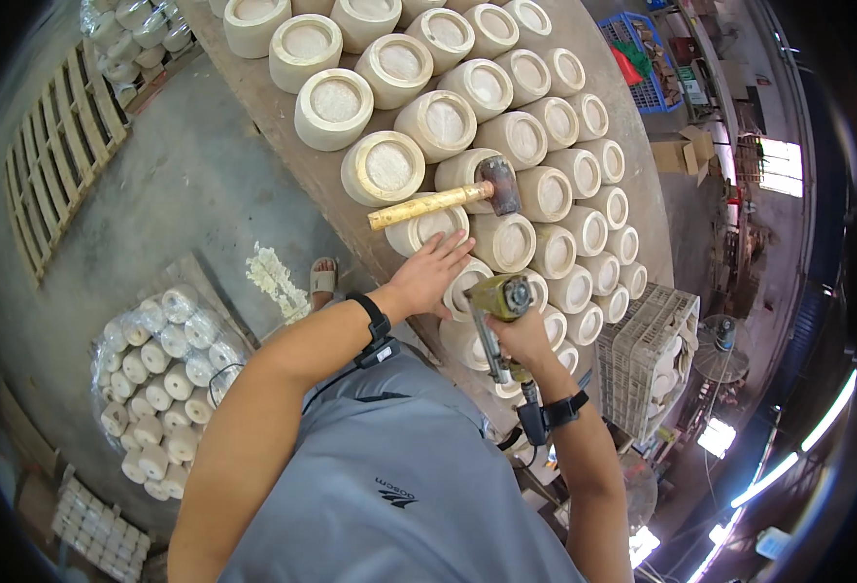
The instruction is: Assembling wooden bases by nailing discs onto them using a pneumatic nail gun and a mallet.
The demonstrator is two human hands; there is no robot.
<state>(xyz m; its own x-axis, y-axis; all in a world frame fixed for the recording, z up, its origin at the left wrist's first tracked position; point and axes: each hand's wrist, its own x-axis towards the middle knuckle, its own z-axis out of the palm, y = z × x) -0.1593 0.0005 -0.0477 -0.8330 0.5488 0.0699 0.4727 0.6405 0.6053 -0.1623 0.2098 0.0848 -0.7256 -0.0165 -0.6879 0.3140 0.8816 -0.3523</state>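
Pale round wooden-looking pots [383, 168], each with a round recess in its upward face, stand in close rows on a table [273, 107]. My left hand [426, 277] rests on the pots at the near edge, fingers spread, touching the rim of one. In my right hand [525, 340] is an olive-green air nail gun [502, 297], gripped by its handle and held over the nearest pots. A mallet [440, 202] with a yellowish wooden handle and dark head lies across the pots just beyond my left hand. What sits under the gun's nose is hidden.
A stacked plastic crate [632, 364] and a fan [722, 348] stand to the right. At the far right is a blue basket [647, 63] near a cardboard box [683, 154]. On the left floor lie a wooden pallet [67, 151] and plastic-wrapped round pieces [161, 384].
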